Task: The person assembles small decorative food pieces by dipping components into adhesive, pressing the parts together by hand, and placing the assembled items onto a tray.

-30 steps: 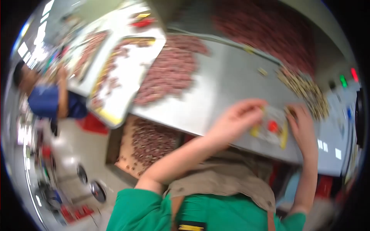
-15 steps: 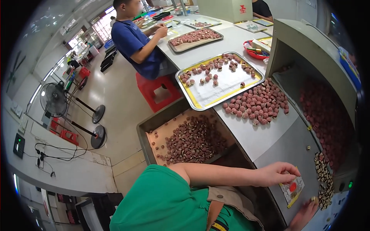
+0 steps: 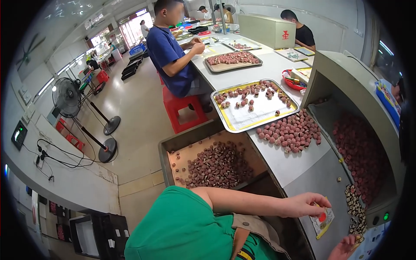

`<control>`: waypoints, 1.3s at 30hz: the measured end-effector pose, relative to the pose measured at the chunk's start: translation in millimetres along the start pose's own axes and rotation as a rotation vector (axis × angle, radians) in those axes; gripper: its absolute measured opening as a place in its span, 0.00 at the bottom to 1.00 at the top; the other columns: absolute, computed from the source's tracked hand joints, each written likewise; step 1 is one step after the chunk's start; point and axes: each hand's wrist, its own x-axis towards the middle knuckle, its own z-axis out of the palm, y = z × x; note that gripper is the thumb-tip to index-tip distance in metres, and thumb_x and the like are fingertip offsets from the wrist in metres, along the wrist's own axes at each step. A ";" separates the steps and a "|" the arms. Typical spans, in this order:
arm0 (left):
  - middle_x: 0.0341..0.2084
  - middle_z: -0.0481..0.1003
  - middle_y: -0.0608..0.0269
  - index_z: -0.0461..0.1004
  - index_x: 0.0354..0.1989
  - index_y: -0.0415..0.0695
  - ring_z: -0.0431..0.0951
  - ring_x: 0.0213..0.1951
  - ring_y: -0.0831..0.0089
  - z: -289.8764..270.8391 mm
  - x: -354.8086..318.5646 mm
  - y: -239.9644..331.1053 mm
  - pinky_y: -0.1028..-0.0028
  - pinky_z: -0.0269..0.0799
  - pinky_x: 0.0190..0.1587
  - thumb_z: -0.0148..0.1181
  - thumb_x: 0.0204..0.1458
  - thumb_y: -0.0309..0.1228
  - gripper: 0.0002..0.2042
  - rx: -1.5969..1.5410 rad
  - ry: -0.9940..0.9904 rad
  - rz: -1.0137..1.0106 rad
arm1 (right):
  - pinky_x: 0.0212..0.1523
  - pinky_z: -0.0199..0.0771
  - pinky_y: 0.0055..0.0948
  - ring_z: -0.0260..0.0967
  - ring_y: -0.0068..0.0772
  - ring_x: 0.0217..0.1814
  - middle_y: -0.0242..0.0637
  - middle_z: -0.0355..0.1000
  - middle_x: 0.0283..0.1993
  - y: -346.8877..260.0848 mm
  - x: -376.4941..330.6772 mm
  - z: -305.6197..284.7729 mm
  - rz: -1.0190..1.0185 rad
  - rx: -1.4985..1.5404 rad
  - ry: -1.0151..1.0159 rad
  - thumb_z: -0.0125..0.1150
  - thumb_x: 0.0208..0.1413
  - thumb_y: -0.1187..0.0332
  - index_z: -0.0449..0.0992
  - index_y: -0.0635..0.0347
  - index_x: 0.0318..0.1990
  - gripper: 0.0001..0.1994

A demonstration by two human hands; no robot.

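My left hand (image 3: 307, 205) reaches over the grey worktop with its thumb and fingers bent together. Whatever they hold, if anything, I cannot make out. Just below the fingertips lies a small printed card (image 3: 323, 224) with a yellow edge and a red round spot. At the lower right my right hand (image 3: 343, 248) pinches a small cream-and-dark piece (image 3: 359, 239). Beside it runs a narrow heap of similar small pieces (image 3: 356, 208). One loose piece (image 3: 339, 179) lies apart from the heap.
Brownish-red textured balls (image 3: 292, 132) lie piled beyond my left hand, next to a metal tray (image 3: 255, 126). More fill the cabinet (image 3: 362, 151) at right. A large bin (image 3: 167, 162) of dark balls stands left below the bench. A person in blue (image 3: 171, 56) sits farther off.
The whole view has shifted, showing more of the room's far end. My right hand and its piece now appear lower, against the heap. My left hand stays over the card.
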 end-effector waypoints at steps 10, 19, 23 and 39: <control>0.37 0.72 0.66 0.67 0.50 0.39 0.70 0.37 0.83 5.0 -9.4 1.1 0.80 0.69 0.41 0.52 0.58 0.32 0.14 -0.003 -0.002 0.020 | 0.40 0.60 0.28 0.60 0.29 0.38 0.37 0.64 0.45 -28.0 58.2 -5.3 0.103 0.037 -0.284 0.58 0.53 0.69 0.65 0.63 0.48 0.16; 0.37 0.71 0.69 0.67 0.51 0.41 0.69 0.38 0.84 -2.8 13.7 -13.4 0.80 0.68 0.43 0.51 0.59 0.31 0.13 -0.069 -0.024 0.012 | 0.37 0.57 0.25 0.53 0.25 0.34 0.36 0.63 0.49 -29.6 44.2 -14.8 0.112 -0.038 -0.258 0.54 0.55 0.76 0.63 0.69 0.51 0.16; 0.40 0.73 0.64 0.68 0.52 0.40 0.73 0.41 0.78 -16.9 22.1 -7.6 0.76 0.70 0.46 0.55 0.57 0.31 0.15 0.042 0.116 -0.087 | 0.41 0.61 0.21 0.59 0.20 0.38 0.31 0.66 0.44 10.2 14.3 -6.4 -0.032 -0.928 -0.095 0.52 0.59 0.71 0.66 0.65 0.52 0.15; 0.42 0.71 0.69 0.65 0.56 0.39 0.72 0.43 0.79 -52.0 69.9 -44.0 0.79 0.68 0.47 0.51 0.60 0.31 0.17 -0.405 0.042 -0.159 | 0.36 0.68 0.30 0.69 0.38 0.36 0.40 0.70 0.36 49.7 8.8 18.3 -0.261 -2.409 -0.300 0.57 0.53 0.75 0.73 0.64 0.40 0.08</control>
